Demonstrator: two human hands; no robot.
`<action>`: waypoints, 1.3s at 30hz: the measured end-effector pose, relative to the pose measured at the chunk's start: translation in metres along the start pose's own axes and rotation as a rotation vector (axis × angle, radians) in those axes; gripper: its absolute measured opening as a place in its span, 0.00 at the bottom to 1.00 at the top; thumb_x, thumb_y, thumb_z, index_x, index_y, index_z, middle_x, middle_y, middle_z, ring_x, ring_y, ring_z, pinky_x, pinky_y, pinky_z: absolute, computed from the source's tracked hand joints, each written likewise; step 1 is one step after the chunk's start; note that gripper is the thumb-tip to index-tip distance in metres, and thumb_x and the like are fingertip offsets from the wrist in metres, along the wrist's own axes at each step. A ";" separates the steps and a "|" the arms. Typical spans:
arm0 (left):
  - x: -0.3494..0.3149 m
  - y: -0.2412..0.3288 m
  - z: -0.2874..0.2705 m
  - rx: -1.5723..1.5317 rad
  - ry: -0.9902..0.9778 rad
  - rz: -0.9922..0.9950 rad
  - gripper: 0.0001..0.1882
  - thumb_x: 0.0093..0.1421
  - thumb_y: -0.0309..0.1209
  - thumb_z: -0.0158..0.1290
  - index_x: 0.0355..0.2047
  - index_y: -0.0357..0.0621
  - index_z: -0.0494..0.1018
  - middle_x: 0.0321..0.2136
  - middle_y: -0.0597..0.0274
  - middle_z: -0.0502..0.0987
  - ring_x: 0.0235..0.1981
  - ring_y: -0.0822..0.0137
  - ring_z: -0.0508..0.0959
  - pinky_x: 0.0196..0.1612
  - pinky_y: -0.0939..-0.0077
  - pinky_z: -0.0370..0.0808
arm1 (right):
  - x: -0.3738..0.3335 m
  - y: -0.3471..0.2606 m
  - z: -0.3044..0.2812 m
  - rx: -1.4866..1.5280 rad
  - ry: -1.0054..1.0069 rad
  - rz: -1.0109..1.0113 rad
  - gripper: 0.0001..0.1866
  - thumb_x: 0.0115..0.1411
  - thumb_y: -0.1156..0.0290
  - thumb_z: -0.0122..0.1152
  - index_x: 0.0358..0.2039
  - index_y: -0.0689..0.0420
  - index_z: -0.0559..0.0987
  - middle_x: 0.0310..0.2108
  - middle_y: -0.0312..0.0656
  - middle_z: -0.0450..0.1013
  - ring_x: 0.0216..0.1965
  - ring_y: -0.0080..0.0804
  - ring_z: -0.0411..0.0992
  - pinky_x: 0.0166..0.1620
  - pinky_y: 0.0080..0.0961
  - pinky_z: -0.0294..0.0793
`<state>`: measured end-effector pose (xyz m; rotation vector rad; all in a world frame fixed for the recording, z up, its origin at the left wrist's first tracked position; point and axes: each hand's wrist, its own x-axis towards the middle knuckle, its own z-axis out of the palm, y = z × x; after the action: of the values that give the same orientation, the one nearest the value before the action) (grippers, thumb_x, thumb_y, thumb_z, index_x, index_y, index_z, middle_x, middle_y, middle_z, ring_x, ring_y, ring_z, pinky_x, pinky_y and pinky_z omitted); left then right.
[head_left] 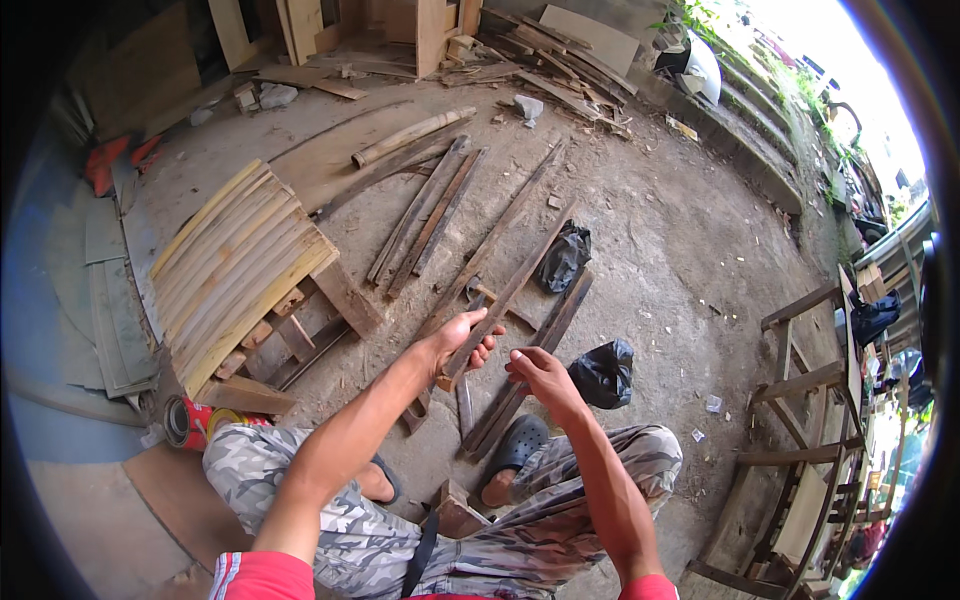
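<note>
One long, narrow wooden strip (521, 277) slants through the middle of the frame, straight-edged, its upper face a worn brown, its side darker, its near end a paler tan. My left hand (464, 338) grips it close to that lower end, fingers wrapped around. My right hand (543, 376) is half curled just to the right, apart from the strip; whether its fingers pinch anything small, I cannot tell. Black plastic bags (604, 374) lie right of centre.

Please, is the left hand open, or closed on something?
Closed: the left hand curls around a long wooden strip, near its lower end.
</note>
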<state>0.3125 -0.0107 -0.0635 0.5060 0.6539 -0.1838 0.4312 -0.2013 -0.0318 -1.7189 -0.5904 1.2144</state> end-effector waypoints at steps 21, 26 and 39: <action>-0.002 -0.142 0.029 1.119 0.668 0.528 0.24 0.69 0.49 0.48 0.50 0.39 0.71 0.32 0.39 0.81 0.34 0.38 0.82 0.40 0.48 0.77 | 0.021 0.040 0.018 -0.126 0.173 0.051 0.47 0.61 0.39 0.61 0.61 0.71 0.64 0.39 0.57 0.78 0.36 0.36 0.78 0.37 0.34 0.77; 0.010 -0.174 0.030 1.109 0.484 0.731 0.28 0.65 0.48 0.54 0.58 0.44 0.67 0.39 0.38 0.81 0.42 0.36 0.81 0.44 0.47 0.76 | 0.035 0.074 -0.002 -0.229 0.369 0.056 0.42 0.53 0.48 0.71 0.53 0.70 0.66 0.42 0.63 0.76 0.44 0.52 0.79 0.46 0.39 0.77; 0.028 -0.273 -0.065 0.331 0.367 -0.246 0.24 0.66 0.46 0.58 0.42 0.31 0.78 0.39 0.53 0.81 0.34 0.64 0.84 0.37 0.77 0.85 | 0.070 0.243 0.014 -0.215 0.687 0.143 0.32 0.57 0.58 0.61 0.52 0.71 0.64 0.48 0.75 0.72 0.54 0.70 0.70 0.57 0.50 0.69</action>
<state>0.2130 -0.2144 -0.2319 0.7873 1.0537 -0.4426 0.4171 -0.2524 -0.2795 -2.2309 -0.1831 0.5885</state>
